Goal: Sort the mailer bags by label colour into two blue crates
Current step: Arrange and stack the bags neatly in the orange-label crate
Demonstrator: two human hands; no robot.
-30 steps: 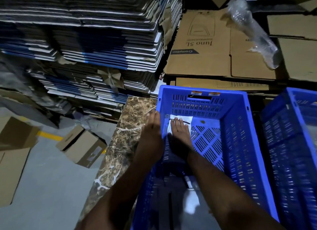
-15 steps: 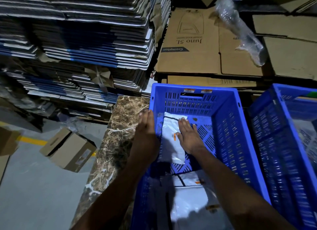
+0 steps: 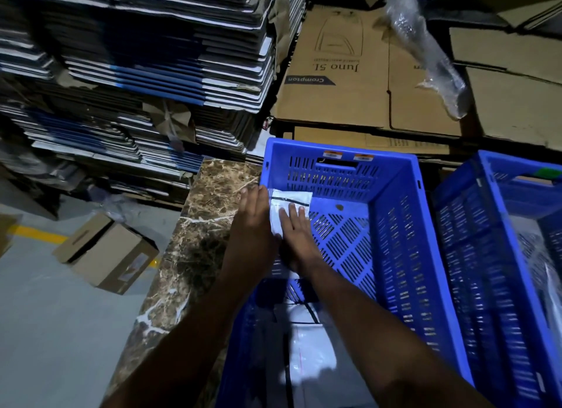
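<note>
Hands (image 3: 299, 240) flat on white plastic mailer (image 3: 289, 208), perforated blue crate (image 3: 395, 225)

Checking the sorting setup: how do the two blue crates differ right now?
The near crate is seen whole at its far end, with both hands at it; the right crate is cut off by the frame, with no hand in it. The near crate's far rim carries orange stickers; the right crate's shows a green one. Both are blue with slotted walls.

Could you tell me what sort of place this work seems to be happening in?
Most likely a warehouse or packing area: tall stacks of flattened cartons, brown cardboard sheets, and a blue crate holding a white mailer bag.
</note>
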